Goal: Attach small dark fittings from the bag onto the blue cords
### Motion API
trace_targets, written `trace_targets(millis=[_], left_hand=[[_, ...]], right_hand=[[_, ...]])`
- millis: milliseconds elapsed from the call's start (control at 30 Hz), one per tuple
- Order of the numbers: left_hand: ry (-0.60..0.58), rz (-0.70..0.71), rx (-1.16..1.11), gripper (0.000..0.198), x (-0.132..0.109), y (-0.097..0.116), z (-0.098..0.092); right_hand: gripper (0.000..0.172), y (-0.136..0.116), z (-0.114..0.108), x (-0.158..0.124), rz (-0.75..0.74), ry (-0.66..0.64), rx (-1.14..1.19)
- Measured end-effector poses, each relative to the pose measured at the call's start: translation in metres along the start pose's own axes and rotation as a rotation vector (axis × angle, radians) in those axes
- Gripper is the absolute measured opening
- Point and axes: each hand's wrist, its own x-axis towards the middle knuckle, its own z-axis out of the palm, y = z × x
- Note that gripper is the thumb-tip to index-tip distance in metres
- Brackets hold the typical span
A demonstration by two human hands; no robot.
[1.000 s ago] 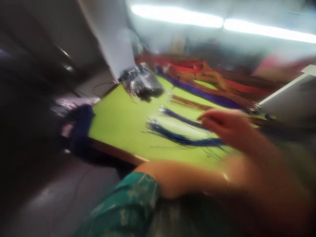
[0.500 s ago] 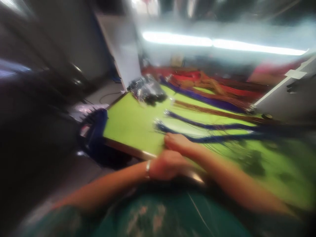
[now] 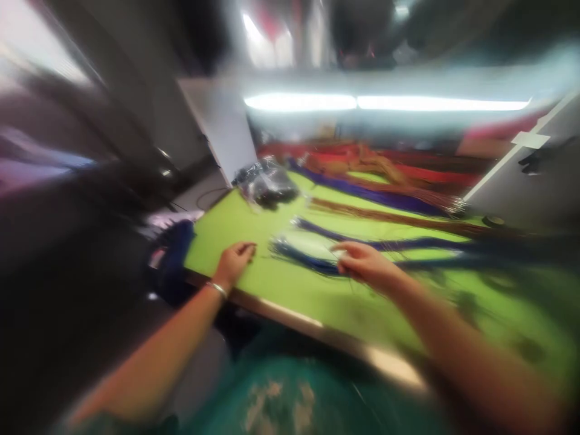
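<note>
My left hand (image 3: 234,263), with a bracelet at the wrist, is over the left front part of the green table. Its fingers are drawn together at the tips; anything between them is too blurred to make out. Farther right, my right hand (image 3: 366,264) is at the nearest bundle of blue wires (image 3: 308,260), covering part of it. Thumb and fingers come together there, and thin dark strands show beside them; whether they pinch one is unclear. Behind lie a second blue wire bundle (image 3: 333,231) and a brown wire bundle (image 3: 385,215).
The green tabletop (image 3: 267,290) has a pale front edge close to my body. A clear plastic bag with dark contents (image 3: 272,184) lies at the back left. Purple wires (image 3: 385,196) and red and orange bundles stretch behind. A white panel (image 3: 229,130) stands at the left.
My hands, close together at the front edge before, have come apart. The left went left and up over the table; the right went right onto the near blue bundle. The view has shifted slightly.
</note>
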Motion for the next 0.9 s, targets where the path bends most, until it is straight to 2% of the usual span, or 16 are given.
trace_targets(millis=[67,167,300,500,600,767,900], left_hand=[[0.012,-0.002,0.037,0.044,-0.002,0.000,-0.002],[0.025,-0.007,0.071,0.045,-0.003,0.002,-0.002],[0.044,-0.029,0.098,0.045,-0.003,0.002,-0.002],[0.077,-0.069,0.129,0.044,0.007,0.011,0.003],[0.067,-0.045,0.194,0.038,0.032,0.025,0.016],[0.127,0.110,0.327,0.028,0.102,0.049,0.052],[-0.001,0.310,0.447,0.019,0.148,0.057,0.064]], right_hand=[[0.033,-0.003,-0.017,-0.005,0.011,-0.062,0.055],[0.029,-0.010,-0.028,-0.004,-0.008,-0.035,0.173],[0.027,-0.012,-0.017,-0.001,-0.027,0.033,0.362],[0.027,-0.002,-0.001,-0.001,-0.021,-0.063,0.428],[0.029,0.001,-0.003,0.004,0.021,-0.030,0.480],[0.030,0.006,-0.010,0.009,0.087,-0.014,0.534],[0.030,0.006,-0.014,0.008,0.100,-0.002,0.519]])
